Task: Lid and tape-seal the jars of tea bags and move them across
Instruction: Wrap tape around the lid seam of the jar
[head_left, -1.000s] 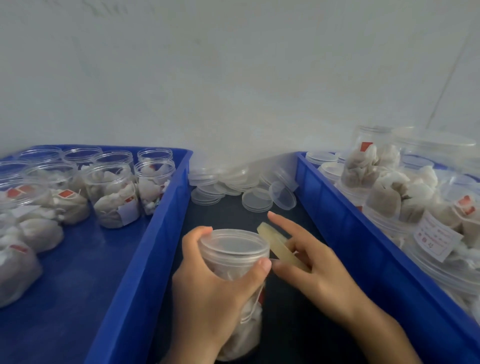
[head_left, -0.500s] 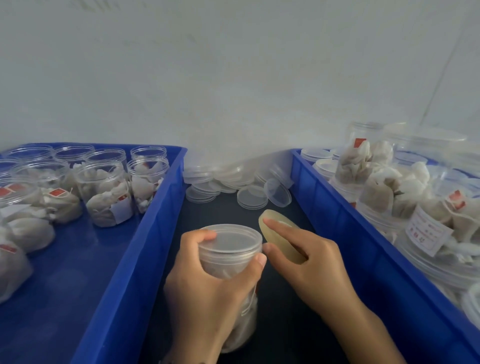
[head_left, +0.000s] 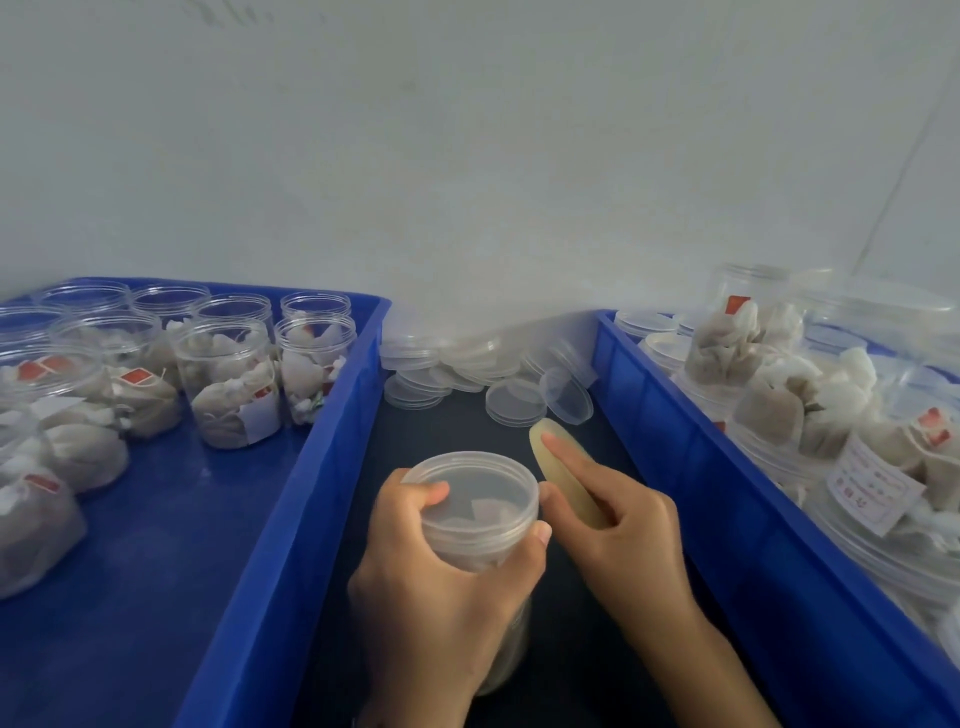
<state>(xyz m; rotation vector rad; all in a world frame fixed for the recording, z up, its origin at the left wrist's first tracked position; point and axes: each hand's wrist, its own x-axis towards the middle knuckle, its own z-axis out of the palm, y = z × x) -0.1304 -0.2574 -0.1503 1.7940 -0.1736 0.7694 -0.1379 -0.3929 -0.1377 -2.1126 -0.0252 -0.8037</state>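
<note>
We see the left hand gripping the lidded jar upright on the counter; the right hand, holding the tape roll, sits immediately right of the lid's rim.

A clear plastic jar of tea bags w/ translucent lid is gripped by the left hand over a dark mat btwn two bins. A flat yellowish roll of tape is held by the right hand, just beside the lid, index finger laid along it. Open filled jars are seen in the blue plastic bin at left; lidded jars are piled in the blue bin at right. Loose clear lids are heaped at the back.
</note>
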